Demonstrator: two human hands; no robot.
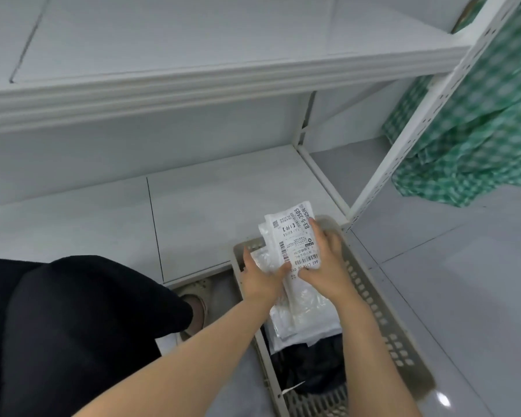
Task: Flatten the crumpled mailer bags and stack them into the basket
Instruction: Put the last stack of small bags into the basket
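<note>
Grey tiled flooring runs under a white metal shelf unit whose low board sits bare at the far side. At the near left a person crouches, a knee in black trousers filling that corner, with a pale shoe just beyond it.

To the right of the shoe, the left hand grips the left edge of a white mailer bag. Its thumb is laid over the face and its fingers are tucked beneath. The bag carries a printed shipping label and looks fairly flat, though clear crinkled plastic shows by the left hand. It is held tilted above the far end of the basket, not yet lying in it. The right hand holds the bag's right edge, its forefinger stretched along the label and the other fingers curled round the side.

Below the hands, several white bags already lie flattened one over another in the grey perforated basket, on top of something dark that I cannot make out. Far right, a green checked cloth hangs beside the shelf post.

I would judge the job well along: a stack is in place and this bag only needs setting down. No other crumpled bags are in sight, so how many remain I cannot tell.
</note>
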